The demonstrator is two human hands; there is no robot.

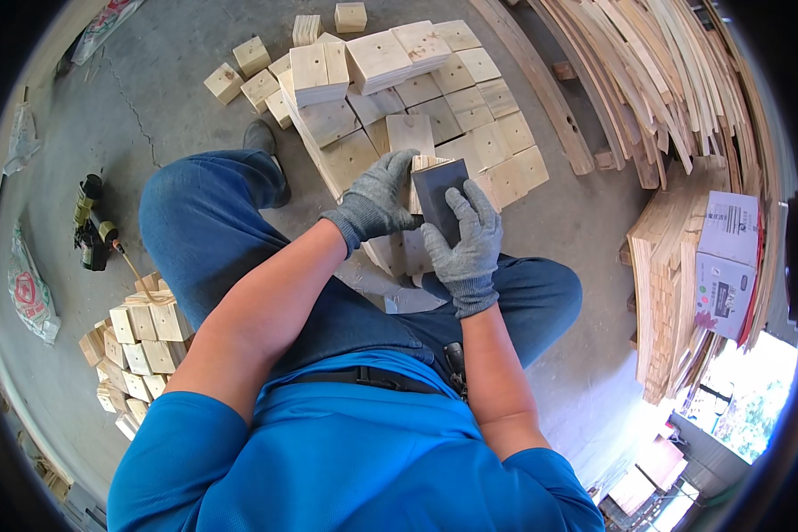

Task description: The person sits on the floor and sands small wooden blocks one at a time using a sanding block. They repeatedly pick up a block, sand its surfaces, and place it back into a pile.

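My left hand (pixel 377 199), in a grey knit glove, is closed round the left side of a small stack of light wooden pieces (pixel 427 163). Most of that stack is hidden under a dark grey rectangular block (pixel 441 191). My right hand (pixel 465 239), gloved alike, grips the block, its fingers bent over the dark face and its thumb at the near left. Both hands are above my lap, just short of a broad layer of square wooden blocks (pixel 350 160) with small holes. A separate wooden piece (pixel 410 133) lies just beyond my hands.
Stacked wooden plates (pixel 386 58) stand on the far blocks. More blocks (pixel 146 332) are piled at left, near a black-and-green power tool (pixel 89 222). Long planks (pixel 629 71) and a white carton (pixel 727 266) are at right. Plastic bags (pixel 31 288) lie along the left.
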